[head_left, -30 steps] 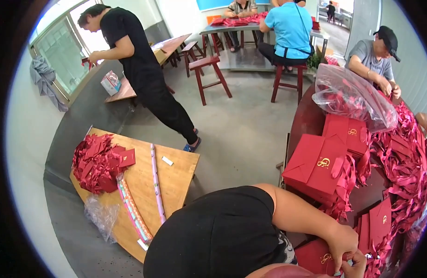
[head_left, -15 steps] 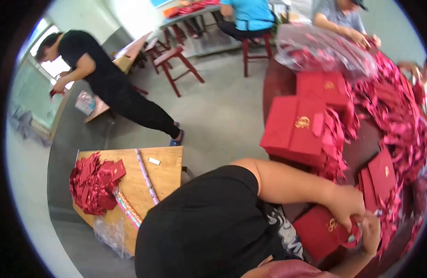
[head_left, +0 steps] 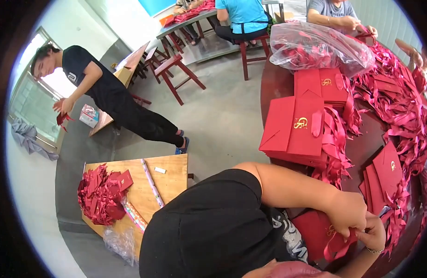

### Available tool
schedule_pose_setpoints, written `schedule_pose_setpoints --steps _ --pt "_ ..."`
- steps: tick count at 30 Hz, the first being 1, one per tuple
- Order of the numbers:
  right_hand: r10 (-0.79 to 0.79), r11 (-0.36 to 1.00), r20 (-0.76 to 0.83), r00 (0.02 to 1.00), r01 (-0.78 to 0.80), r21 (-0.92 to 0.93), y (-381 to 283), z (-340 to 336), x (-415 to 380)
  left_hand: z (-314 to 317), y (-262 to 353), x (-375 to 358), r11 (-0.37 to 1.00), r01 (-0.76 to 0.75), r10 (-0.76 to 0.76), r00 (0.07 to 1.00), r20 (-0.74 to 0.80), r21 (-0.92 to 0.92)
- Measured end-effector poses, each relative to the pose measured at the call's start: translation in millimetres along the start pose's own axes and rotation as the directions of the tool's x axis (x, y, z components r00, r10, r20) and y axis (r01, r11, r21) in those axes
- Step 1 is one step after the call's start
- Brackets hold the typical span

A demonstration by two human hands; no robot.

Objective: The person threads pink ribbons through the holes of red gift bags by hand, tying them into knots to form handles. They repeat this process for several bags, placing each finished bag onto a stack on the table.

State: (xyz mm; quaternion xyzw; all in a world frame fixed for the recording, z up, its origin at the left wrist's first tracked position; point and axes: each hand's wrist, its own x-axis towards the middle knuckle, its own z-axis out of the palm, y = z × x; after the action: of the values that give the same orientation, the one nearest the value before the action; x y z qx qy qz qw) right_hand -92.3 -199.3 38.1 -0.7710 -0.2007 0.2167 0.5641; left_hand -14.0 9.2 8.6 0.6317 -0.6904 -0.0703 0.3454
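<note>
At the lower right, my left hand [head_left: 347,211] reaches over a red bag [head_left: 311,230] with gold lettering, its fingers pinched on a red ribbon [head_left: 337,245]. My right hand [head_left: 373,234], with a bracelet at the wrist, meets it fingertip to fingertip at the same ribbon. The ribbon's loop hangs over the bag's edge. Beside my hands lie several fanned red bags [head_left: 385,178]. Farther up stands a stack of red bags [head_left: 287,129] with ribbons hanging from its side.
Loose red ribbons [head_left: 394,106] and a clear plastic bag [head_left: 320,48] cover the dark round table's [head_left: 274,83] far side. A co-worker [head_left: 336,14] sits there. A standing person [head_left: 111,92] is at left, near a wooden table [head_left: 171,183] with a red pile [head_left: 102,194].
The ribbon loop now hangs lower from my fingers, and my hands sit slightly lower in view. The standing person has turned the head and spread the hands.
</note>
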Motion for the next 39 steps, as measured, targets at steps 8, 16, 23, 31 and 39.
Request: schedule_pose_setpoints --steps 8,16,23,31,39 --pt "0.087 0.995 0.093 0.992 -0.083 -0.048 0.5 -2.7 3.1 -8.1 5.3 -3.5 0.995 0.03 -0.022 0.996 0.089 -0.098" --pt "-0.012 0.987 0.029 1.0 0.016 -0.162 15.8 -9.1 0.3 -10.6 -6.1 1.3 0.991 0.068 -0.06 0.995 0.08 -0.113" --pt "-0.014 0.93 -0.073 0.997 -0.014 -0.366 6.9 2.1 -3.8 -11.0 -11.7 0.8 0.992 0.034 -0.031 0.999 0.028 -0.118" --pt "-0.011 0.9 -0.056 0.998 -0.014 -0.435 -1.5 -0.2 -6.1 -10.9 -16.1 -0.2 0.962 -0.031 0.031 1.0 -0.006 -0.27" --pt "-0.153 0.783 -0.275 0.949 -0.053 -0.62 -1.2 5.8 -2.7 -14.5 -10.4 -1.8 0.936 0.006 0.005 0.999 0.033 -0.351"
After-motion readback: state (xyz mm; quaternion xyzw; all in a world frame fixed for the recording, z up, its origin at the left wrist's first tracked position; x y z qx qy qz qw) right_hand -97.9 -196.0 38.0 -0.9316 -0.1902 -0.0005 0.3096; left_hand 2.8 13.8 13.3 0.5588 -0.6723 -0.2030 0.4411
